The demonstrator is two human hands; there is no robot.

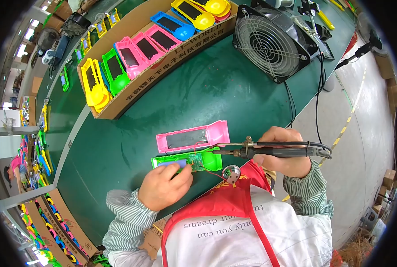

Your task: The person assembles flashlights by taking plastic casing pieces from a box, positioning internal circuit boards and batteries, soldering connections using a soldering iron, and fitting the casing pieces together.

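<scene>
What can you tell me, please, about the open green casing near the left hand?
The green casing looks plastic, long and shallow, lying open side up beside the pink casing on the table. It holds a blue block and a green circuit board. The left hand reaches over its near edge; the black-handled tool reaches to its right end.

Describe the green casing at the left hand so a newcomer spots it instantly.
From the long cardboard box on the green table, come down the view to the pink casing. The green casing lies just on its near side, the left hand at its left part. Unlike the pink one, it holds a blue block and a green circuit board.
</scene>
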